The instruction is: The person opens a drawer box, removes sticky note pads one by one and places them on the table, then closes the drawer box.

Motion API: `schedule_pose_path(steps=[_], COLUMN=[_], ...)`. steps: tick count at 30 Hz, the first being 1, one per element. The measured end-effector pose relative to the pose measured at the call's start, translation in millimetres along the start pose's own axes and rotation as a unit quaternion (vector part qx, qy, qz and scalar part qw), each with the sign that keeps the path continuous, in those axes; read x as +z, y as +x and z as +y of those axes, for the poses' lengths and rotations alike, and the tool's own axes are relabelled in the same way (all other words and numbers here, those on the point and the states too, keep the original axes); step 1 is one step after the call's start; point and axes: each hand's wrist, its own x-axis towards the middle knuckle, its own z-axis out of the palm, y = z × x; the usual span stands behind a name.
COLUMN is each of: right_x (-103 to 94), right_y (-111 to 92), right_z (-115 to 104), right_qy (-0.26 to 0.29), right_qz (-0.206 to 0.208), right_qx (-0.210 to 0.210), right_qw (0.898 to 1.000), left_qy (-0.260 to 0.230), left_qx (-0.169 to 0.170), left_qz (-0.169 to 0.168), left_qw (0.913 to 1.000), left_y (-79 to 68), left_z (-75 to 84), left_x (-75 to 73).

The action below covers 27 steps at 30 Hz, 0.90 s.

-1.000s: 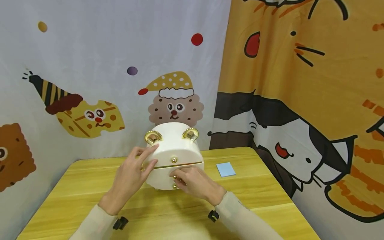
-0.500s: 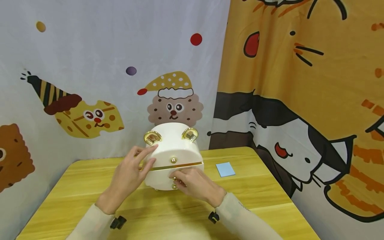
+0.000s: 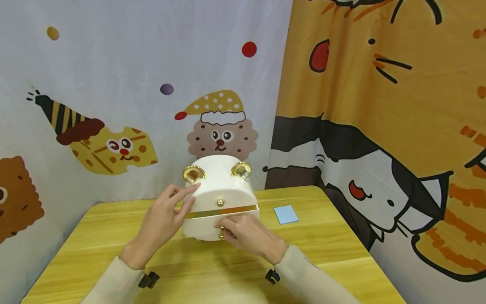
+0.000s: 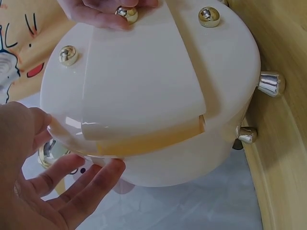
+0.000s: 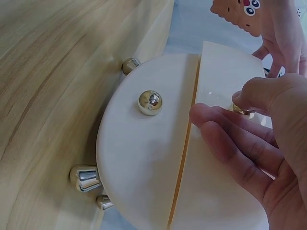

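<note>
A white rounded storage box [image 3: 218, 169] stands on the table, with two gold ear shapes on top and gold knobs on its drawer fronts. My right hand [image 3: 250, 236] pinches the knob [image 5: 238, 109] of the middle drawer [image 4: 139, 81] between thumb and fingers. This drawer sticks out from the body, and a gap shows above its front. My left hand [image 3: 159, 223] rests on the box's left side, fingers spread and fairly straight, thumb touching the upper front edge. The upper knob [image 3: 220, 203] and lower knob [image 5: 150, 102] are untouched. The drawer's contents cannot be seen.
A blue square pad of paper [image 3: 286, 214] lies right of the box on the wooden table [image 3: 322, 236]. Printed cartoon curtains [image 3: 125, 50] hang close behind the table and along its right. The box stands on short metallic feet [image 5: 86, 178].
The middle drawer has slid further out toward me, and the gap above it has widened. My right hand has moved slightly with the knob; the left hand stays at the box's side.
</note>
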Motion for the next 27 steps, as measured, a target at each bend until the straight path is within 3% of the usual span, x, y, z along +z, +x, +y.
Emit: schedule_pose_path(steps=[27], right_x=[-8.0], right_y=[-7.0], right_z=[-10.3], right_qy=[0.014], right_qz=[0.0], right_qx=[-0.015], right_qw=[1.0], left_qy=[-0.005], left_qx=[-0.015], left_qz=[-0.014], left_qw=[0.9998], left_y=[2.1], left_z=[-0.6], left_x=[-3.6])
